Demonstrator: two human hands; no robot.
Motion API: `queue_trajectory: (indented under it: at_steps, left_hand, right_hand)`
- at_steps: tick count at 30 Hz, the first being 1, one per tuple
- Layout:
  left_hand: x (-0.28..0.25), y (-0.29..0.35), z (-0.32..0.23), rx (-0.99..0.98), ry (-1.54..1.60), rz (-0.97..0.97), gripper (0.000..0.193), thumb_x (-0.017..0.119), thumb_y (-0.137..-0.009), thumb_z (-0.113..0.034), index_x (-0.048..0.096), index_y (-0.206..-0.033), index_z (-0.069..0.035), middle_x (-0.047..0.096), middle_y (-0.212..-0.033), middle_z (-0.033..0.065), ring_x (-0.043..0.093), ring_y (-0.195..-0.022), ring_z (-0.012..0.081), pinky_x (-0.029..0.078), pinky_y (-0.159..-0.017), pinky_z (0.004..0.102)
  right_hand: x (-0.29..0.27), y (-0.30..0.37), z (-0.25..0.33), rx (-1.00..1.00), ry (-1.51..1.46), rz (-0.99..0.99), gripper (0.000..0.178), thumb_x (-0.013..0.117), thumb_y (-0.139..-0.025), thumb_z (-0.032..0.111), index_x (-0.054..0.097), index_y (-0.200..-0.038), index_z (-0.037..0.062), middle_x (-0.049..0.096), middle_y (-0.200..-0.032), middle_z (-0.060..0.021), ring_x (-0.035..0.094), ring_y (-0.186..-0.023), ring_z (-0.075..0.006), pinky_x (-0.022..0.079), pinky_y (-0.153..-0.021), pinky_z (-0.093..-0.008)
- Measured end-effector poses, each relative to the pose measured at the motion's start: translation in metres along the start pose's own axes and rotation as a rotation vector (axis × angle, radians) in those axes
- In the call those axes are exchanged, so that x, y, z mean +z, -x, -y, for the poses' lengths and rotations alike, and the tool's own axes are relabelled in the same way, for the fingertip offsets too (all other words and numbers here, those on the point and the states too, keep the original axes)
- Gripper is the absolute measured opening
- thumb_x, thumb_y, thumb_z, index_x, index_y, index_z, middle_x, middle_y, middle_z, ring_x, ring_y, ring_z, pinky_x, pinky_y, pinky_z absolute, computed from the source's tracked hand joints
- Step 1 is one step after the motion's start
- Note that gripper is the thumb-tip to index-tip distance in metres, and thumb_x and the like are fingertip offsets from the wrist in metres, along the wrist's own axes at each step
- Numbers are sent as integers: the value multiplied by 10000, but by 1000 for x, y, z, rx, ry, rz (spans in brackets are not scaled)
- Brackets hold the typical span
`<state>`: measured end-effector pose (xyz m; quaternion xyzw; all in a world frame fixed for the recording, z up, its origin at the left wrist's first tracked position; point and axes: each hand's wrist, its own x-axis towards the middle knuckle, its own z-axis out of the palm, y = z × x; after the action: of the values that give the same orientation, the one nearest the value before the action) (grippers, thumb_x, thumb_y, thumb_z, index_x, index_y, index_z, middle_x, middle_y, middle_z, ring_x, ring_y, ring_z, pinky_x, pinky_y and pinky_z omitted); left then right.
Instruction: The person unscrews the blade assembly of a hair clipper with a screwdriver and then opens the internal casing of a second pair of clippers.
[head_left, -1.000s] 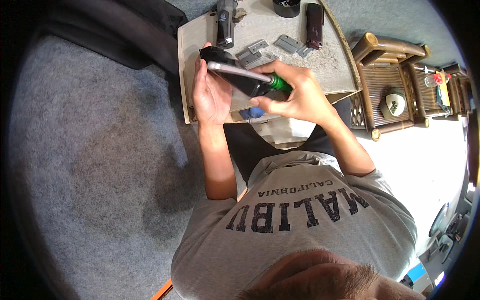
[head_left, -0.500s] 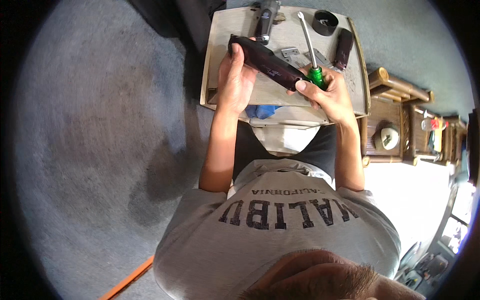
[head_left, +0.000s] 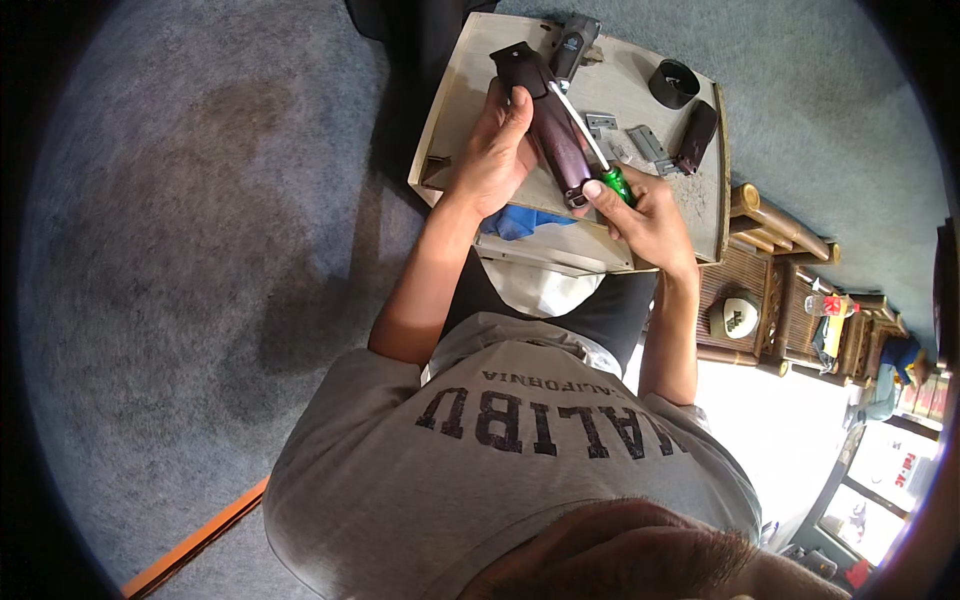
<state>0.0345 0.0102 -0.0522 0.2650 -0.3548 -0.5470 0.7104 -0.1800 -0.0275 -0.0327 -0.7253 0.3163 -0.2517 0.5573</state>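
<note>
A dark maroon hair clipper [head_left: 560, 145] is held over the small table, slanting from upper left to lower right. My left hand [head_left: 492, 160] wraps the clipper's left side, thumb on top. My right hand [head_left: 650, 218] grips the green handle of a screwdriver [head_left: 613, 180], and its thumb presses on the clipper's lower end. The screwdriver's shaft runs up alongside the clipper, its tip near the clipper's upper part. Beyond my right hand lie a small metal blade [head_left: 601, 121], a larger metal piece [head_left: 650, 146] and a loose maroon cover [head_left: 697, 138].
A second, black clipper [head_left: 576, 48] lies at the table's far edge. A round black cup [head_left: 674, 84] stands at the far right. Blue cloth [head_left: 520, 222] shows below the tabletop [head_left: 455, 110]. Bamboo furniture [head_left: 785, 225] with a cap [head_left: 738, 317] stands to the right.
The clipper has turned to a steeper slant, and its upper face now catches more light. The screwdriver has tilted leftward, its tip now beside the clipper. The whole view has rotated slightly.
</note>
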Motion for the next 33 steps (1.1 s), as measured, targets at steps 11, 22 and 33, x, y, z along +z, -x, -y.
queue_trajectory:
  at_steps: [11,22,33]
  left_hand:
    - [-26,-1,-19,-274,67,48,645,431,-1070,-622,614,-1130,-7,638,-924,88,643,-637,189,564,-467,328]
    - [-16,1,-28,-330,-97,152,411,529,-1079,-456,482,-1263,-92,656,-953,148,626,-520,178,537,-433,320]
    - [-6,3,-28,-266,-211,180,416,494,-1108,-446,424,-1324,-98,650,-950,186,628,-496,193,524,-425,317]
  right_hand:
    - [-2,-5,-26,-253,-462,-88,348,543,-1094,167,422,-1371,-7,573,-888,-88,519,-707,-106,424,-598,-263]
    - [-43,33,-7,-31,-96,-243,314,727,-1004,143,715,-1296,25,717,-895,-15,637,-840,-78,498,-796,-244]
    - [-47,29,-9,-90,-111,-157,293,695,-983,81,744,-1264,10,736,-900,-34,636,-780,-74,489,-741,-236]
